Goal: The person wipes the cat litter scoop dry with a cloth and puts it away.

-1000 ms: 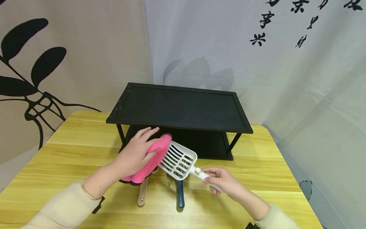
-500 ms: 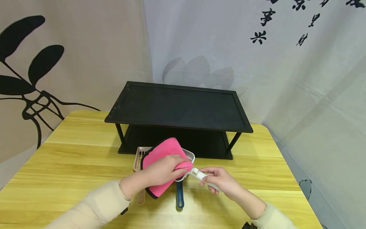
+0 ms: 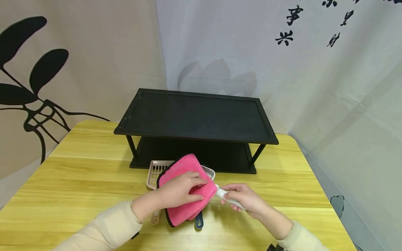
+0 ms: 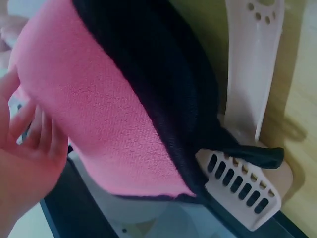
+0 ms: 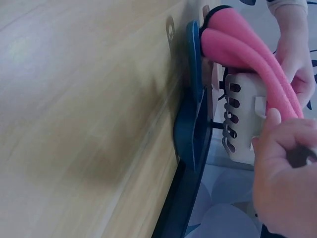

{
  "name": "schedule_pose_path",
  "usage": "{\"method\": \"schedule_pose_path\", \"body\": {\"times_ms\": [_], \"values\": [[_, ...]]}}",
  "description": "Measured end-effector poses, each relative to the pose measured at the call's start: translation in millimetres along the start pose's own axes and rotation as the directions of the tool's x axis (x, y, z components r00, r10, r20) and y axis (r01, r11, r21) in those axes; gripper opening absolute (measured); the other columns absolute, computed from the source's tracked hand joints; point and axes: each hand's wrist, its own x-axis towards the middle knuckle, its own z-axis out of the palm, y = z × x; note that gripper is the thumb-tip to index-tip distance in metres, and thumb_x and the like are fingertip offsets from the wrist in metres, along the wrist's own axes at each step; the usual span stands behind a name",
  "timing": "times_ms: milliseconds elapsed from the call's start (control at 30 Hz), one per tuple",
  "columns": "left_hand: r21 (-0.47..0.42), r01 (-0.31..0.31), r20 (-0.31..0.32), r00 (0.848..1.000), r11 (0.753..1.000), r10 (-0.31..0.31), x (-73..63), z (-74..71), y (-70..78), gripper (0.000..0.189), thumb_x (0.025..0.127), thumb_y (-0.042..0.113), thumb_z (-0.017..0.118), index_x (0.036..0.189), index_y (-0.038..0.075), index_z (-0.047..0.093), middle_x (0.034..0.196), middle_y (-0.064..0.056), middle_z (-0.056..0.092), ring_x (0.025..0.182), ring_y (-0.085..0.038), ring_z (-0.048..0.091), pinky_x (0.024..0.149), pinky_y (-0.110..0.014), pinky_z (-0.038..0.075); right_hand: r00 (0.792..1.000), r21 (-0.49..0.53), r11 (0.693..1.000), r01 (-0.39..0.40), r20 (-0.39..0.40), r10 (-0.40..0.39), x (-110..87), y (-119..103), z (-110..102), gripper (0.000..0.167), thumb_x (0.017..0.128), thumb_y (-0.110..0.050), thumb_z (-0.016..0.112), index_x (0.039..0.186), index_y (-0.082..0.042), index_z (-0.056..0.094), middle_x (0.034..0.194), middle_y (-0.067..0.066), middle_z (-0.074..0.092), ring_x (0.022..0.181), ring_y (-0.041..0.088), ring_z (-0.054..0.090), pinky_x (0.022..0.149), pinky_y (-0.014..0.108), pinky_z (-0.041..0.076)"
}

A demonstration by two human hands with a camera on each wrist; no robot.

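Observation:
My left hand [image 3: 180, 190] grips a pink cloth [image 3: 183, 212] with black edging, its thumb and fingers bunching the fabric. The cloth drapes over most of a white slotted litter scoop [image 3: 208, 172], leaving a far corner of its basket and the handle showing. My right hand [image 3: 243, 198] holds that scoop by its handle, fingers wrapped round it. Beneath, a beige litter scoop [image 3: 154, 176] lies on the table, partly covered by the cloth. Beside it lies a dark blue scoop [image 5: 185, 131]; in the head view only its handle end shows.
A black two-tier shelf [image 3: 198, 115] stands at the back of the wooden table [image 3: 94, 167], right behind the scoops. A printed curtain [image 3: 220, 42] hangs behind it. Table surface extends to both sides.
My left hand has moved right with the cloth, from the white scoop's left edge to over its basket and the handle's base. The cloth now spreads lower, over the blue handle. My right hand stays put.

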Motion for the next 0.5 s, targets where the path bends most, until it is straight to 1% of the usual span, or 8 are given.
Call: {"method": "schedule_pose_path", "body": {"times_ms": [67,133,200,267,300,367,467,500], "values": [[0.053,-0.006,-0.05,0.999,0.999,0.008,0.9,1.9,1.2,0.037,0.083,0.029,0.07,0.115,0.01,0.066,0.099,0.002,0.059,0.088,-0.008,0.048,0.073,-0.017,0.045,1.0,-0.002,1.0,0.007,-0.001,-0.007,-0.6,-2,0,0.048,0.087,-0.009,0.053,0.128,0.014,0.045,0.076,-0.003,0.067,0.048,0.0,0.044,0.043,0.012,0.033],[0.075,-0.003,-0.102,0.995,0.997,0.011,2.3,1.4,1.9,0.031,0.083,0.028,0.07,0.109,0.011,0.068,0.102,0.002,0.062,0.092,-0.009,0.051,0.079,-0.02,0.047,1.0,0.001,1.0,0.021,-0.001,-0.021,-0.9,-6,0,0.048,0.087,-0.009,0.053,0.127,0.016,0.044,0.076,-0.003,0.066,0.048,0.0,0.044,0.043,0.012,0.033],[0.066,0.005,-0.148,0.989,0.998,0.005,4.4,-1.0,2.1,0.022,0.084,0.026,0.07,0.101,0.012,0.069,0.098,0.004,0.065,0.089,-0.009,0.053,0.08,-0.022,0.048,0.999,0.009,0.999,0.045,0.001,-0.046,-1.0,-10,-1,0.048,0.087,-0.008,0.052,0.127,0.017,0.043,0.075,-0.004,0.066,0.048,0.0,0.043,0.044,0.011,0.032],[0.051,0.013,-0.183,0.983,0.999,-0.004,6.3,-4.4,1.8,0.012,0.084,0.023,0.069,0.089,0.013,0.068,0.085,0.006,0.064,0.081,-0.008,0.053,0.077,-0.022,0.048,0.998,0.018,0.998,0.066,0.002,-0.066,-0.8,-15,-2,0.048,0.087,-0.008,0.052,0.126,0.018,0.043,0.076,-0.004,0.066,0.047,0.0,0.043,0.044,0.011,0.032],[0.039,0.024,-0.191,0.981,0.999,-0.017,7.1,-5.9,1.4,0.01,0.084,0.023,0.069,0.083,0.014,0.065,0.077,0.008,0.061,0.075,-0.007,0.051,0.074,-0.021,0.048,0.997,0.023,0.997,0.073,0.001,-0.073,-0.5,-17,-3,0.048,0.087,-0.007,0.052,0.126,0.019,0.043,0.076,-0.004,0.066,0.047,0.0,0.043,0.044,0.011,0.031],[0.017,0.046,-0.195,0.98,0.999,-0.041,7.9,-8.2,0.9,0.018,0.085,0.022,0.069,0.072,0.016,0.058,0.065,0.01,0.05,0.066,-0.005,0.046,0.066,-0.018,0.044,0.997,0.027,0.997,0.078,-0.002,-0.078,0.0,-20,-3,0.047,0.087,-0.007,0.052,0.126,0.019,0.043,0.075,-0.004,0.066,0.047,0.0,0.043,0.043,0.012,0.031],[0.004,0.077,-0.178,0.981,0.997,-0.075,7.3,-9.0,0.1,0.03,0.086,0.022,0.068,0.064,0.017,0.048,0.057,0.01,0.034,0.057,-0.004,0.037,0.058,-0.016,0.036,0.997,0.038,0.996,0.074,-0.003,-0.074,0.8,-21,-2,0.046,0.087,-0.006,0.052,0.125,0.019,0.044,0.074,-0.004,0.066,0.047,0.0,0.043,0.044,0.012,0.032],[0.003,0.088,-0.176,0.981,0.996,-0.086,7.1,-8.9,0.2,0.031,0.086,0.022,0.067,0.063,0.017,0.046,0.057,0.01,0.032,0.056,-0.003,0.035,0.057,-0.015,0.035,0.997,0.042,0.997,0.072,-0.003,-0.072,1.3,-21,-2,0.046,0.087,-0.005,0.052,0.125,0.019,0.044,0.074,-0.004,0.066,0.047,0.0,0.043,0.044,0.012,0.032]]}}
